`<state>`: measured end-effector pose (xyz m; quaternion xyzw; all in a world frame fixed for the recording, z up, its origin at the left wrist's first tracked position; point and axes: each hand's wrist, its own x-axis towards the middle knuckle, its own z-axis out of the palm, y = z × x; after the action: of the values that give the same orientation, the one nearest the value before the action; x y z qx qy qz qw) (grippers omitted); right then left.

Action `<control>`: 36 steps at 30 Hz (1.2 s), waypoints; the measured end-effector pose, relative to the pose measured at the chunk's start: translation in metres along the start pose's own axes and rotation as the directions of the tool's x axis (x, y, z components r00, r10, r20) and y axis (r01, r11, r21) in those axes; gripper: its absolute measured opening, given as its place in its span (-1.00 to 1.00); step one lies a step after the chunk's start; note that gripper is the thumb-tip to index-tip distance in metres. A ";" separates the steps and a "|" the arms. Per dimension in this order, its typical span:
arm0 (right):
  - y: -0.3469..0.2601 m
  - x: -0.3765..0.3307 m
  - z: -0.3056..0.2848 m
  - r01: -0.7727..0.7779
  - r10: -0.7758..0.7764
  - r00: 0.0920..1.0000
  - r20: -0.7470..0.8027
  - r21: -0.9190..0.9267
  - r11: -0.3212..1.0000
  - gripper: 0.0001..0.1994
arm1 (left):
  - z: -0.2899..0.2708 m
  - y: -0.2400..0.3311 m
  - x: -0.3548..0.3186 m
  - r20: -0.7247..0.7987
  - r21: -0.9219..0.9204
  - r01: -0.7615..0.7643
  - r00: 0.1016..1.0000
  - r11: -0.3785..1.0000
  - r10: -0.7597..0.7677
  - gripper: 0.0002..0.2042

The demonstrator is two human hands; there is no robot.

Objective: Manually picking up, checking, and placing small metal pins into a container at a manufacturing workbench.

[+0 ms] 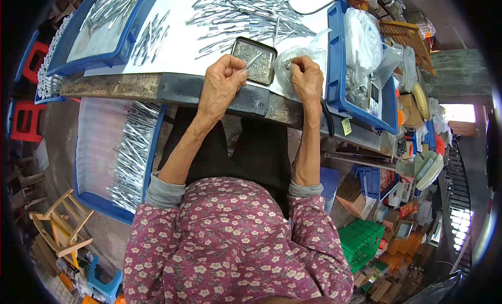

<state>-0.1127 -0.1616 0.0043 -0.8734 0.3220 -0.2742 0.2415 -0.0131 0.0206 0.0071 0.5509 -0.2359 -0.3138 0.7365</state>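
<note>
My left hand [220, 85] is closed at the near left side of a small dark square tin [273, 70]. Between its thumb and fingers is a short, thin silvery metal rod [254, 59], its far end over the tin. Tiny shiny metal parts cover the tin's bottom. My right hand [307, 80] is pinched at a clear plastic bag [285, 80] just right of the tin; small dark bits show by its fingertips, and what they hold is too small to name. A loose heap of slim metal rods [246, 14] lies beyond the tin on the white tabletop.
Blue trays flank the work: one with rods at the far left [125, 48], one with plastic bags at the right [335, 58]. Lower left, a large blue tray [99, 200] holds many rods. A wooden stool [65, 223] and a green crate [361, 241] stand on the floor.
</note>
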 end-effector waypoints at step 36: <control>-0.072 -0.036 0.011 0.000 -0.022 0.999 0.030 0.591 0.807 -0.93 | 0.003 0.003 -0.009 -0.025 0.022 -0.071 0.997 0.997 0.071 -0.91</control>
<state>-0.0978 -0.0853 0.0274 -0.7617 0.2114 -0.3466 0.5051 -0.0207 0.0259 0.0109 0.5539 -0.2492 -0.2778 0.7443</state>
